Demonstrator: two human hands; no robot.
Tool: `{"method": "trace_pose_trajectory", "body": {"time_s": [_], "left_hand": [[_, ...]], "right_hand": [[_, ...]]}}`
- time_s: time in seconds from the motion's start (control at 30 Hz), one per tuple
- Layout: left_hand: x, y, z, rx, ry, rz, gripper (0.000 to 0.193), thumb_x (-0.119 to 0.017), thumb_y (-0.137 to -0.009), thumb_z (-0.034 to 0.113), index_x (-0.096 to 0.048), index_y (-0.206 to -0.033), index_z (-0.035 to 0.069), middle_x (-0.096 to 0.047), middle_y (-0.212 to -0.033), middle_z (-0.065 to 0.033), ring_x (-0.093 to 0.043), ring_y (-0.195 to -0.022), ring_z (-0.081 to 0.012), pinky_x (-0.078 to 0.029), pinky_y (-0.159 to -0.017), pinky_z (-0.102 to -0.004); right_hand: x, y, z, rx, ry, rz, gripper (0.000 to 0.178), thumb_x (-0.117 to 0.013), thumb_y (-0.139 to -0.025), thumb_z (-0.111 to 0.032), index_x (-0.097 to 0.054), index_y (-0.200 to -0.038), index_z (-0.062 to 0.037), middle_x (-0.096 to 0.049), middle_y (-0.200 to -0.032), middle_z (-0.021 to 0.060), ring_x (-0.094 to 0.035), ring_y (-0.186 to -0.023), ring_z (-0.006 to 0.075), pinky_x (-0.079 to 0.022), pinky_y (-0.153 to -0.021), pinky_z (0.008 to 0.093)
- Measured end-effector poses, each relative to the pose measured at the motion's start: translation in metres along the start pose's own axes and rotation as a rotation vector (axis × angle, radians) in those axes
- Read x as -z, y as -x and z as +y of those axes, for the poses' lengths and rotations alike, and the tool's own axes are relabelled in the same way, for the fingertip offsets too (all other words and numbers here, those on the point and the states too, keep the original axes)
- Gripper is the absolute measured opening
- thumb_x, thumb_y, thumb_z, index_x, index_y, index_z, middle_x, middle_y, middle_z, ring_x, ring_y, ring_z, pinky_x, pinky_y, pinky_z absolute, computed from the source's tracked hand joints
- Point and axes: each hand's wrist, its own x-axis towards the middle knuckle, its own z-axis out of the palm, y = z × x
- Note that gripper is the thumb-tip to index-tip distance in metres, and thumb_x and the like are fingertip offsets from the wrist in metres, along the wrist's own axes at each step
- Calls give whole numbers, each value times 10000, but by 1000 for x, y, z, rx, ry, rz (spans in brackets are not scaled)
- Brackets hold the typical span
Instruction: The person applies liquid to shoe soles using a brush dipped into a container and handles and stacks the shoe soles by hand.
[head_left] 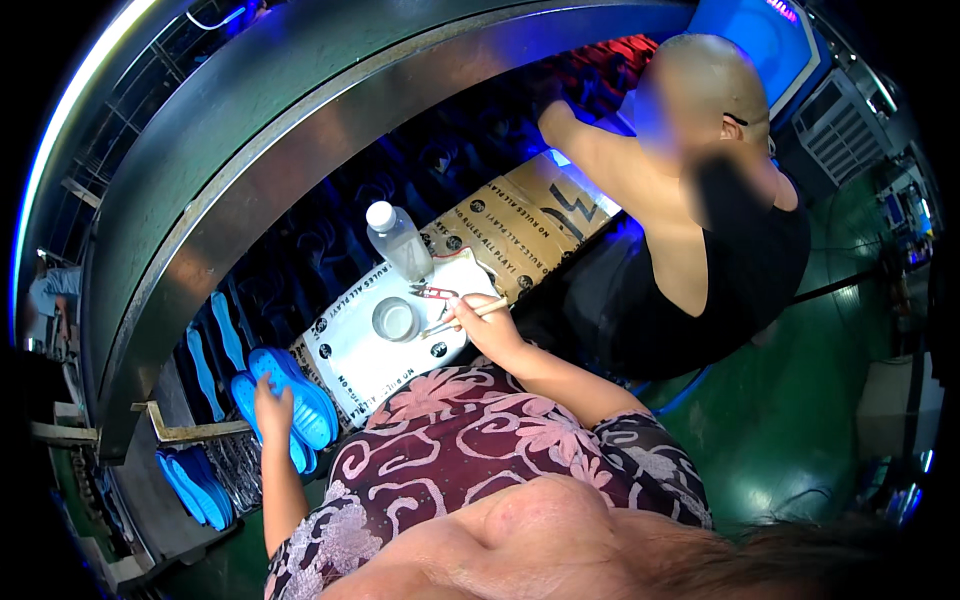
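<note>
Left hand [270,402] is gripping a stack of bright blue foam shoe insoles [292,400]; right hand [478,322] is pinching a thin pale wooden stick [468,316].
The stick's tip is hovering beside the small clear round cup [395,319] and the capped clear plastic bottle [398,241] on the white sheet [370,360]; a careless sweep is risking tipping them, and the insoles, stacked at the table edge, could be sliding loose.

Flattened brown carton [535,215] with black print at frame centre, white printed sheet [365,360] lower left of it, touching. Blue glowing screen [745,35] at top right.

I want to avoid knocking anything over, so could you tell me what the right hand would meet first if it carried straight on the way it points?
Probably the small snips just beyond the right hand and its stick; past them stands the plastic bottle. Depth is unclear.
</note>
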Motion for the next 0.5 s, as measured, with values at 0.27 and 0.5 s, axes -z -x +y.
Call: {"method": "trace_pose_trajectory", "body": {"time_s": [0.27, 0.5], "left_hand": [[-25, 37, -3, 249, -304, -220, 318, -568, -712, 133, -492, -1002, 24, -582, -949, -224, -583, -798, -382, -466, -683, -454], [-9, 41, -3, 238, -353, -100, 315, -563, -710, 158, -503, -983, 14, -602, -912, -213, -582, -841, -375, -474, -687, -447]], "right_hand": [[-4, 6, 4, -39, 72, -36, 276, -507, -879, -183, -631, -722, 7, -580, -608, 45, -529, -561, 101, -429, -544, 238], [-2, 4, -6, -129, 111, -29, 265, -475, -903, -173, -617, -761, 1, -585, -673, 39, -525, -624, 93, -424, -586, 221]]}}
